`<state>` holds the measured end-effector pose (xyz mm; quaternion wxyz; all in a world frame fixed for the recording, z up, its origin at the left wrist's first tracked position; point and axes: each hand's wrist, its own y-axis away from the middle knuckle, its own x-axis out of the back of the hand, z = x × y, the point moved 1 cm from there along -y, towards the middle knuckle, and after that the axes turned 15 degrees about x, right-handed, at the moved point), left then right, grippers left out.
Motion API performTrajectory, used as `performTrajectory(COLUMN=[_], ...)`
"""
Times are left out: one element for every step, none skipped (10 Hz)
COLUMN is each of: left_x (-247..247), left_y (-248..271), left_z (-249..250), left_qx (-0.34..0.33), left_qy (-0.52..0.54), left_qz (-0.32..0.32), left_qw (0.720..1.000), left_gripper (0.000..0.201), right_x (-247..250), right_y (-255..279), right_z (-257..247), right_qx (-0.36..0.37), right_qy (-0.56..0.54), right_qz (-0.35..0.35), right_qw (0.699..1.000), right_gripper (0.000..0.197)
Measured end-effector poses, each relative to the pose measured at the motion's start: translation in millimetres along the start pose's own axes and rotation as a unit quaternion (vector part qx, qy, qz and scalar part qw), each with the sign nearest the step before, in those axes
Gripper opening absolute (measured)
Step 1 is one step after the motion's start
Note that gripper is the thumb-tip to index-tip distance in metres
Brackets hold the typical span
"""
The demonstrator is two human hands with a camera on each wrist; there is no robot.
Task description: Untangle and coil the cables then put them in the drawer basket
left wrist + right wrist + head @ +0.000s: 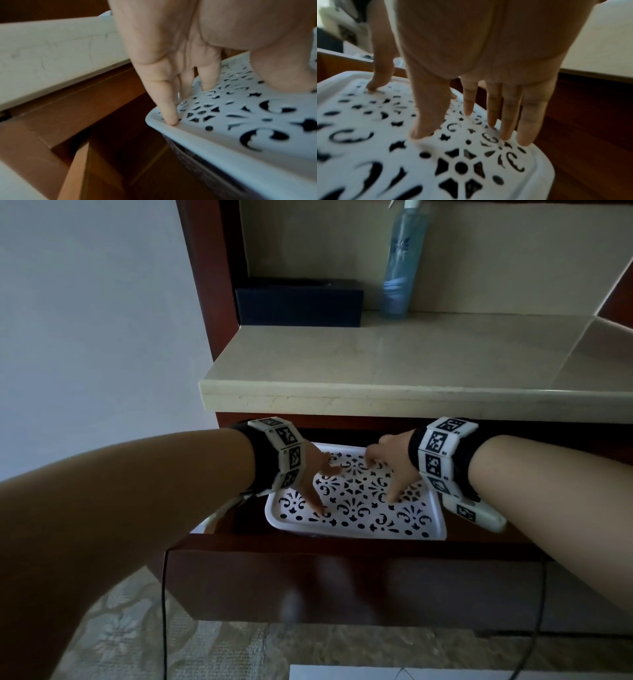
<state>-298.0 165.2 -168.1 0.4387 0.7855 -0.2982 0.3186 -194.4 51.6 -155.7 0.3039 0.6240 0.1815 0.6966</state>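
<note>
On the far left there is a plain pale wall [85, 320]. Beside it stands a cabinet of dark red wood with a cream stone counter [376, 364].

The left hand [313, 470] reaches into the open drawer [342, 577] under the counter. Its fingers [169, 108] are straight and spread, and the tips press down on the white lid [359, 518] of the drawer basket [197, 155]. In the left wrist view the little finger touches the lid just inside its raised rim, at the corner. The thumb rests on the lid nearer to the front of the drawer. The hand holds nothing.

The lid is white plastic with a cut-out pattern of flowers and curls, and it covers the basket fully. The basket sits inside the drawer, partly under the counter edge. Through the holes only darkness shows, so I cannot tell if the cables are inside; no cable for coiling is visible.

The right hand [390, 463] is on the right part of the same lid. Its fingers [510, 115] are also straight and apart, with the tips and the thumb touching the lid, gripping nothing.

On the counter, at the back, a dark blue box [298, 302] stands to the left of a blue spray bottle [404, 261].
</note>
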Motion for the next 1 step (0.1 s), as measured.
performTrajectory(left_x=[5.7], left_y=[2.2], left_z=[1.3], left_qx=[0.010], left_qy=[0.031], left_qz=[0.008], left_qw=[0.999], left_gripper=[0.070], right_x=[1.8], right_y=[14.6], right_z=[8.0], right_qx=[-0.017], right_qy=[-0.065], right_qz=[0.062], right_qw=[0.996], right_gripper=[0.056])
